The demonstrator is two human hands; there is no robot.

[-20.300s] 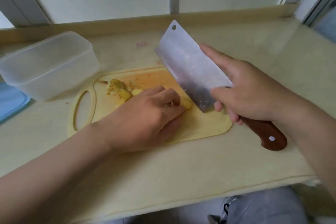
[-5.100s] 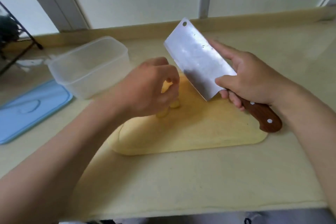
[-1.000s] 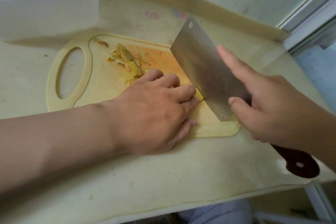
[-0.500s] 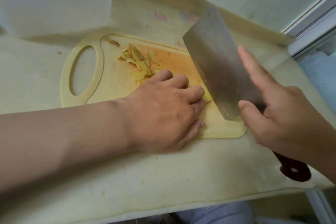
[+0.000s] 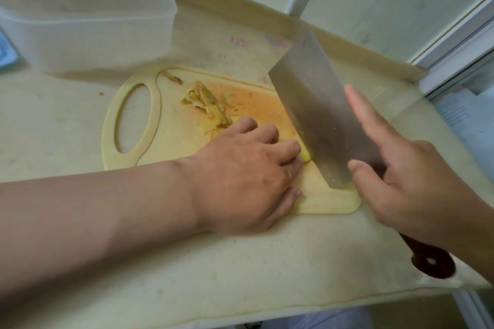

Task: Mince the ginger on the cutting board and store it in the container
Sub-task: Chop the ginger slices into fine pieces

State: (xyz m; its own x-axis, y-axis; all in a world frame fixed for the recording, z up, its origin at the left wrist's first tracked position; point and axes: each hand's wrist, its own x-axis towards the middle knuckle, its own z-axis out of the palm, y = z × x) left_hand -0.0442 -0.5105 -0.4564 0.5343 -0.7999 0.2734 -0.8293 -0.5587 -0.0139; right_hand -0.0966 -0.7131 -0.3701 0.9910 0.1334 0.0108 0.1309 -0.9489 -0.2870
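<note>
A yellow cutting board (image 5: 171, 139) with an oval handle hole lies on the counter. Ginger slices and peel (image 5: 205, 104) are heaped near its middle. My left hand (image 5: 248, 176) holds a yellow ginger piece (image 5: 305, 155) down with curled fingers; only the piece's end shows. My right hand (image 5: 406, 181) grips a steel cleaver (image 5: 318, 112) by its brown wooden handle (image 5: 430, 262), forefinger stretched along the blade's side. The blade's edge is down on the board, right against the ginger piece. A clear plastic container (image 5: 88, 19) stands open at the back left.
A blue lid (image 5: 6, 53) peeks in at the far left edge beside the container. The cream counter ends in a raised lip (image 5: 240, 19) at the back and a front edge near my legs. A window frame (image 5: 459, 43) runs along the right.
The cleaver, lifted half a second ago, has come down onto the board against the ginger piece. My left hand stays pressed on the ginger.
</note>
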